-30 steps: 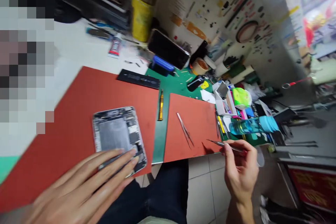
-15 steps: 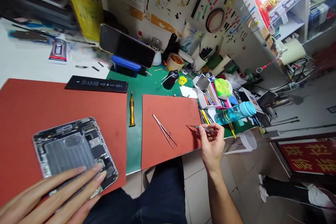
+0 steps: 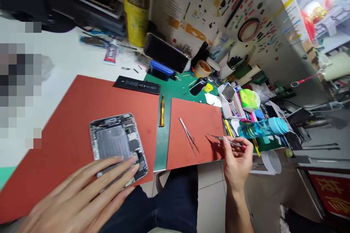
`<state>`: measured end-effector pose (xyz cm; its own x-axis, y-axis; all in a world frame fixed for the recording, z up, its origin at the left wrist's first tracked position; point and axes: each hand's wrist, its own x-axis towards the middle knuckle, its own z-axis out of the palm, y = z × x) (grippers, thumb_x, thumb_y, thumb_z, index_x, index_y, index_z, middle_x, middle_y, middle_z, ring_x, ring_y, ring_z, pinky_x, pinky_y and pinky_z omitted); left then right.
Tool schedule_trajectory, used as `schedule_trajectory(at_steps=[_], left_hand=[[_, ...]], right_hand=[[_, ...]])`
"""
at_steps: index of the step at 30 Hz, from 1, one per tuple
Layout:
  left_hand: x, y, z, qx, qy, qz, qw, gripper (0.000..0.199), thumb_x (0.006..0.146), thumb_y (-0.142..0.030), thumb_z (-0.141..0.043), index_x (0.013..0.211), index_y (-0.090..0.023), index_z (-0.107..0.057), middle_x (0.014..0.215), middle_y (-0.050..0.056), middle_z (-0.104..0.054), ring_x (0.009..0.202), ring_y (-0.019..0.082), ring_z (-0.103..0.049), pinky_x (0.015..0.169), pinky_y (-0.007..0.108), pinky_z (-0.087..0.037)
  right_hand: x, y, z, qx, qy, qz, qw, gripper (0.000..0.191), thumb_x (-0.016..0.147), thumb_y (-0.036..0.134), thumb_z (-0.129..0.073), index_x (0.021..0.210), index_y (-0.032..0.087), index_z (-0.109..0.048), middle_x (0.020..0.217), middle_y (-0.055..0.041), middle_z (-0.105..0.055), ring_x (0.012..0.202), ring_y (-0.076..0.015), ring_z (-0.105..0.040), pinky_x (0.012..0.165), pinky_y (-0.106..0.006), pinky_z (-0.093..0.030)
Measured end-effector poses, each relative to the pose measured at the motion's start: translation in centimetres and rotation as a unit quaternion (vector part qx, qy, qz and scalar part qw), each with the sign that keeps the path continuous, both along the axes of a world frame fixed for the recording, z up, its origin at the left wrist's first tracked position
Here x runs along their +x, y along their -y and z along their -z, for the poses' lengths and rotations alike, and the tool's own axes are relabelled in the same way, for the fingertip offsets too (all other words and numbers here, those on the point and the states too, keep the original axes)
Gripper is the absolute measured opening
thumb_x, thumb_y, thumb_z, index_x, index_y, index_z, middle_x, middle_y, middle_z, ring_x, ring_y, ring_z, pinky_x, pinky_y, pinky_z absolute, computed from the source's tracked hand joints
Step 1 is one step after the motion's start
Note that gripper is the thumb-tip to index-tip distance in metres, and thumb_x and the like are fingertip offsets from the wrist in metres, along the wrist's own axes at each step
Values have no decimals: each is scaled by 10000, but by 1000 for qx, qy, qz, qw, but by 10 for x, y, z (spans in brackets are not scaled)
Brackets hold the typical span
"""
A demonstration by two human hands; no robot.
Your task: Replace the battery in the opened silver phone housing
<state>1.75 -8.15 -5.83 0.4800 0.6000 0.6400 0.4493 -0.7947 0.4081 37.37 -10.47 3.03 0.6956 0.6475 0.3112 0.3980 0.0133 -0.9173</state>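
Observation:
My left hand [image 3: 90,185] lies with fingers stretched flat across the lower part of an opened phone [image 3: 115,143], whose bare inner parts face up on the left red mat [image 3: 76,116]. My right hand [image 3: 237,156] pinches a thin precision screwdriver [image 3: 232,143] with a red end cap. Its tip points left over the right red mat [image 3: 177,156]. Metal tweezers [image 3: 188,136] lie on that mat, left of the screwdriver tip. Between the mats rests a gold screwdriver [image 3: 162,111]. A black phone battery [image 3: 136,85] lies across the left mat's far edge.
A second phone [image 3: 165,52] leans on a blue stand [image 3: 162,68] behind the mats. To the right are a blue water bottle [image 3: 262,127], a white box of tools [image 3: 232,106] and a green packet [image 3: 249,100]. A glue tube [image 3: 111,52] lies at the back left.
The camera has turned left, so everything sits further right in view. Both hands keep nearly the same pose, the left on the phone, the right with the screwdriver.

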Motion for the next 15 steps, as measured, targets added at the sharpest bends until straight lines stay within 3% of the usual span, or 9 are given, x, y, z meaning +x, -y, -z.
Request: schedule_trajectory(at_steps=[4, 8, 11, 15], left_hand=[[6, 2, -25, 34, -73, -36, 996, 339, 1058, -163, -617, 1377, -186, -732, 1349, 17, -790, 1249, 287, -678, 1026, 470, -552], [12, 5, -38, 14, -84, -48, 995, 271, 1071, -195, -645, 1323, -158, -737, 1293, 51, -801, 1256, 294, -659, 1002, 467, -571], [14, 6, -41, 1, -78, -55, 995, 264, 1078, -215, -642, 1321, -161, -727, 1304, 62, -796, 1259, 291, -663, 1020, 473, -577], [14, 6, -44, 0, -73, -54, 996, 262, 1089, -240, -622, 1319, -168, -723, 1298, 58, -798, 1232, 283, -680, 1006, 470, -592]], right_hand=[[-32, 19, -9, 0, -107, -106, 989, 392, 877, 289, -923, 1091, 228, -600, 903, -31, -820, 671, -187, -811, 647, -274, -683], [-76, 36, 0, -62, -211, -249, 943, 326, 938, 242, -867, 1094, 242, -581, 913, -37, -821, 663, -196, -806, 628, -310, -683], [-99, 39, 11, -98, -265, -282, 917, 320, 947, 252, -860, 1092, 236, -574, 943, -37, -812, 666, -181, -798, 653, -314, -686], [-110, 34, 17, -110, -292, -286, 906, 326, 949, 272, -866, 1094, 241, -576, 932, -10, -797, 685, -162, -796, 686, -291, -677]])
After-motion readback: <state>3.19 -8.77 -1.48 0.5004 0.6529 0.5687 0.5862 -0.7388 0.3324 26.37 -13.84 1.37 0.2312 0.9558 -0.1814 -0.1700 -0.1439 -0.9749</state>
